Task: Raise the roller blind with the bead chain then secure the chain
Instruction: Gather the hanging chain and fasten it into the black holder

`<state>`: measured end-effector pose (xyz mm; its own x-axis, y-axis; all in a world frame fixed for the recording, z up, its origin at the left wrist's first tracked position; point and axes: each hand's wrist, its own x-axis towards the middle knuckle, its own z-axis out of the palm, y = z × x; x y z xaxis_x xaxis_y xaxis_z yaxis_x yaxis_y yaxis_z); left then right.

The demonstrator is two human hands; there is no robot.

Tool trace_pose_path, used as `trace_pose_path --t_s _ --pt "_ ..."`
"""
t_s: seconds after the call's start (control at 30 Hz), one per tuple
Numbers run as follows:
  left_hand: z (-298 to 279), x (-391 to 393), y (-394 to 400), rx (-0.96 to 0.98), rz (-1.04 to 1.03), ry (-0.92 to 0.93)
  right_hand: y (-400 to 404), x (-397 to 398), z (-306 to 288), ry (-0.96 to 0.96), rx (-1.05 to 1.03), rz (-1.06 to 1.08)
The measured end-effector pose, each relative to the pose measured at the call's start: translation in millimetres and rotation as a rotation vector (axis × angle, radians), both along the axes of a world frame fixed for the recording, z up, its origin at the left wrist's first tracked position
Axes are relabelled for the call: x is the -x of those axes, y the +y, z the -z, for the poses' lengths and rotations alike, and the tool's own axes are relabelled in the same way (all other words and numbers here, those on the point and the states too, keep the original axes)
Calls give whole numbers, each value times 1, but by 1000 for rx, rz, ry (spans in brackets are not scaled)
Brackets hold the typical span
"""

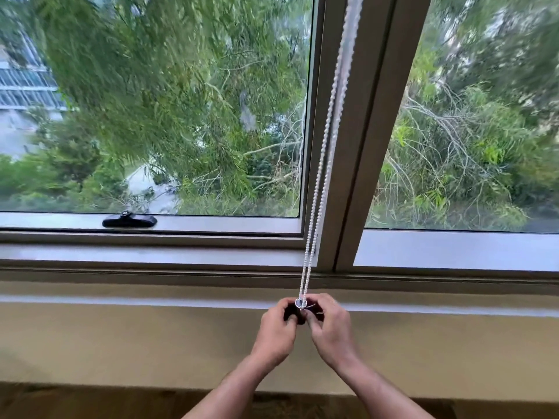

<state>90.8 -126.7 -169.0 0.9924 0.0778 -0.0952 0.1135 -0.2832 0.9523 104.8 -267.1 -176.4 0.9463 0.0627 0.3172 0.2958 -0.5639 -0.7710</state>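
A white bead chain [325, 152] hangs as a double strand down the window's centre post to the sill. Its bottom loop [300, 303] sits in a small clear fitting between my two hands, just below the sill edge. My left hand [276, 328] and my right hand [328, 325] meet there, fingers pinched around the loop and a small dark part that they mostly hide. The blind itself is out of view above; both panes are uncovered.
A black window latch [129, 221] lies on the left pane's lower frame. The grey centre post [375, 131] divides the two panes. A beige wall [121, 343] runs below the sill [151, 287], with wooden floor at the bottom edge.
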Motion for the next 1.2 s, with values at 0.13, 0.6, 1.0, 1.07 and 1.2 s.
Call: trace_pose_path --t_s 0.13,0.6,1.0,1.07,1.2 --pt "-3 -11 -3 229 -50 76 -1 -7 2 -24 -2 27" --pt "-3 -40 -18 133 -90 95 -14 -31 5 269 -282 71" --pt "1 -55 -33 138 -98 111 -27 -47 -2 464 -471 72" --pt "3 -56 -36 108 -106 109 -29 -48 -4 466 -487 65" --pt "3 -55 -43 64 -129 84 -35 -48 -7 479 -500 36"
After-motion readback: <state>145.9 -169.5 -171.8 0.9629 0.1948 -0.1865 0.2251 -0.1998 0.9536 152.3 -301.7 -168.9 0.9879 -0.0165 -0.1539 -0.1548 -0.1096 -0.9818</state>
